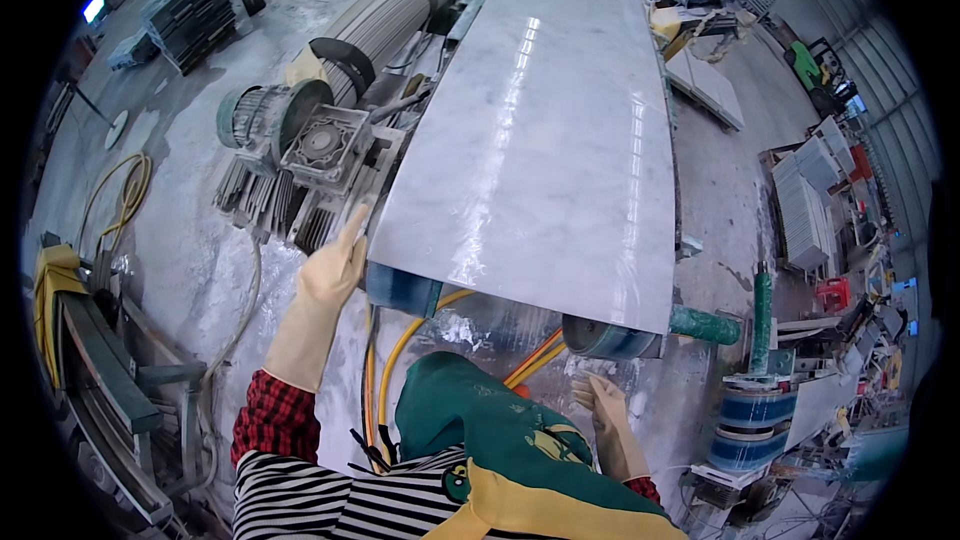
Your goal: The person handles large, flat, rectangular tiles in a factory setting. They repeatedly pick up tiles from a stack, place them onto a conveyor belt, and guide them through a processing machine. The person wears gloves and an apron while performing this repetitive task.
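Observation:
A long polished white stone slab (540, 140) with faint grey veining stretches away in front of me, its near edge overhanging blue rollers (402, 290). My left hand (335, 262), in a cream rubber glove, is at the slab's near left corner with fingers stretched forward along its side. Whether it touches the edge I cannot tell. My right hand (605, 408), gloved alike, hangs low below the near right corner, apart from the slab. Its fingers look loosely bent and apart, with nothing seen in them.
Left of the slab stand a dusty motor and gearbox (322, 145) and a ribbed grey roll (390, 20). Yellow hoses (400, 350) run under the near edge. A green roller end (705, 324) juts out right. A metal frame (110, 370) stands left; stacked slabs (805, 200) lie right.

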`<state>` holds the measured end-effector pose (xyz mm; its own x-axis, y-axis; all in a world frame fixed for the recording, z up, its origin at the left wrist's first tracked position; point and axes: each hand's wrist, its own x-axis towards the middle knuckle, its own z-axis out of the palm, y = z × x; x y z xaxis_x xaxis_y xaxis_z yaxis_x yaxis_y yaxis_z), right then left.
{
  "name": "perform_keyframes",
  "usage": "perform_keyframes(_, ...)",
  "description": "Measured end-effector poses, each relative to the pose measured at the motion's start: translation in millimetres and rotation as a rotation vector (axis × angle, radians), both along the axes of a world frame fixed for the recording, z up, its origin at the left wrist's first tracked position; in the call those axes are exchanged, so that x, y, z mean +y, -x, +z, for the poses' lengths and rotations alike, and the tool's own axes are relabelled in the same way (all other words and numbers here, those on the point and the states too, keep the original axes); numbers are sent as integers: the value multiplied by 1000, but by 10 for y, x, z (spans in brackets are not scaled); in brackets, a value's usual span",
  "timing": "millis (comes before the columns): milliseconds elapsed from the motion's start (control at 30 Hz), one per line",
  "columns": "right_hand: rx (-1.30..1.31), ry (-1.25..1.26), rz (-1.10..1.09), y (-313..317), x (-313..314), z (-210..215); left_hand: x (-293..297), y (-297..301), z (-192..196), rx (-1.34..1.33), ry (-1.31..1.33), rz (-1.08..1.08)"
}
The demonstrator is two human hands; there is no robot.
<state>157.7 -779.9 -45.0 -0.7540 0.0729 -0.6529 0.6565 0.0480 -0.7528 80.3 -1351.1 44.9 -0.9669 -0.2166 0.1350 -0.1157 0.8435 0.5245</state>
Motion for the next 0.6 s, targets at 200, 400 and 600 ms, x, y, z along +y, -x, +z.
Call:
perform_keyframes(200, 28, 57, 162, 265, -118, -70, -246, -361, -820, -384, 124, -164)
perform_keyframes(400, 97, 71, 106, 302, -27, -29, -105, 58, -141, -588, -68, -16)
perform_keyframes(600, 71, 4, -27, 158, 229, 50, -230, 913, 499, -453, -216, -110)
